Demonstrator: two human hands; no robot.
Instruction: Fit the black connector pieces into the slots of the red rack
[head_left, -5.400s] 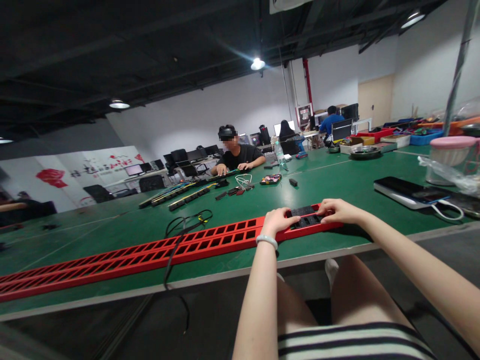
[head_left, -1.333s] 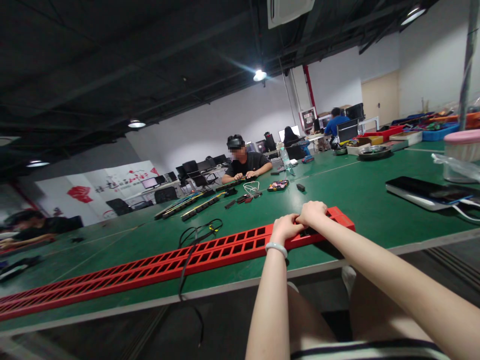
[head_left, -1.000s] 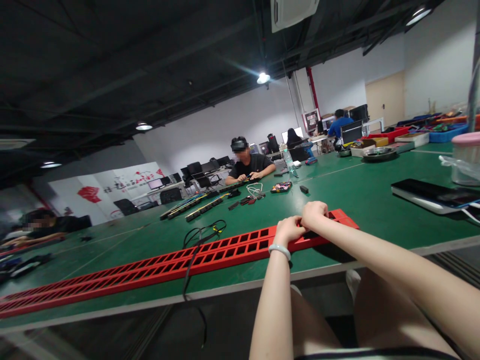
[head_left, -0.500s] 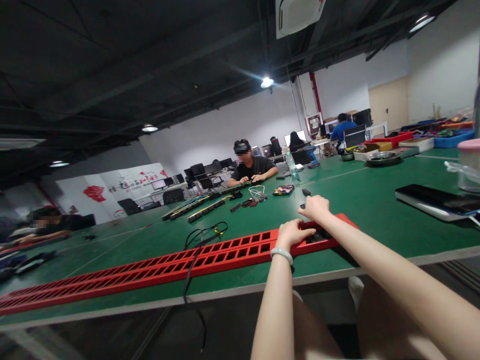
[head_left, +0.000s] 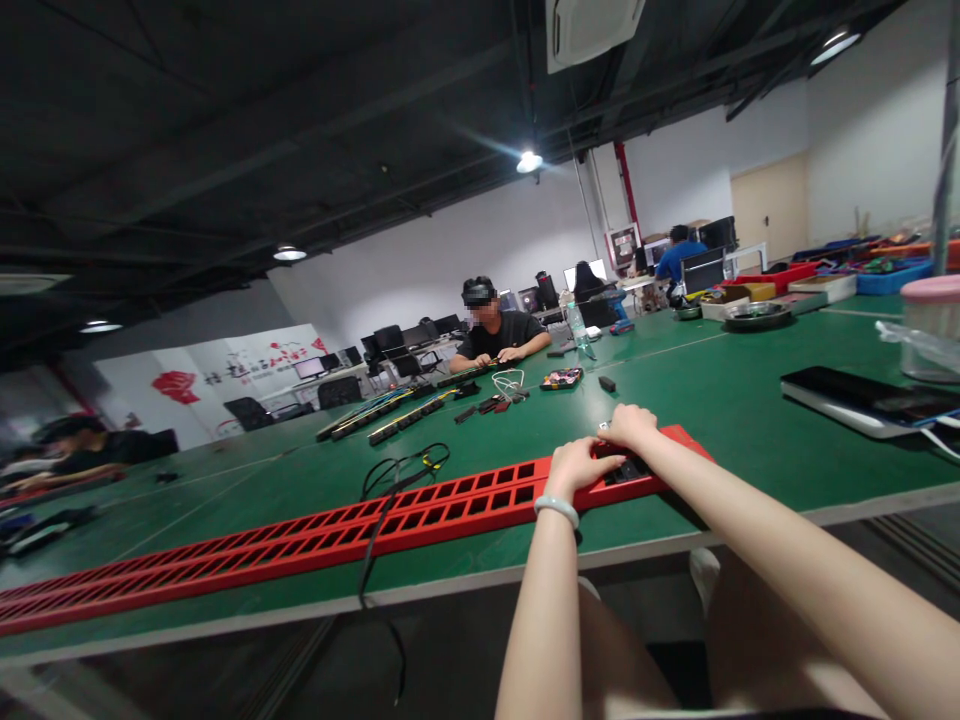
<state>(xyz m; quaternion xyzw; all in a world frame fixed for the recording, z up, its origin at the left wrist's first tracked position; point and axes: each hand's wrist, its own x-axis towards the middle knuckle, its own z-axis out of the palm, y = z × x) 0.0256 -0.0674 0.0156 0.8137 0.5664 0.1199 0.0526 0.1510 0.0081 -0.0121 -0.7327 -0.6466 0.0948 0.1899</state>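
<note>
A long red slotted frame [head_left: 450, 511] lies along the near edge of the green table. My left hand [head_left: 580, 466], with a pale bangle at the wrist, rests on the frame's right part, thumb stretched out and the other fingers partly hidden. Just right of it, my right hand [head_left: 628, 427] is closed on a small dark piece whose kind I cannot make out. Black parts [head_left: 631, 468] sit in the frame below the hands. A black cable [head_left: 375, 540] crosses the frame and hangs over the table edge.
Beyond my hands lie a small black block [head_left: 607, 384] and a colourful case [head_left: 561, 379]. A phone [head_left: 870, 395] lies at the right, near a pink-lidded jar [head_left: 930, 325]. Black strips with wires [head_left: 409, 418] lie farther left. A person [head_left: 495, 330] sits across the table.
My right hand has moved slightly down toward the frame, away from the small black block, which now shows apart from it. The left hand stays on the frame. The view has shifted slightly.
</note>
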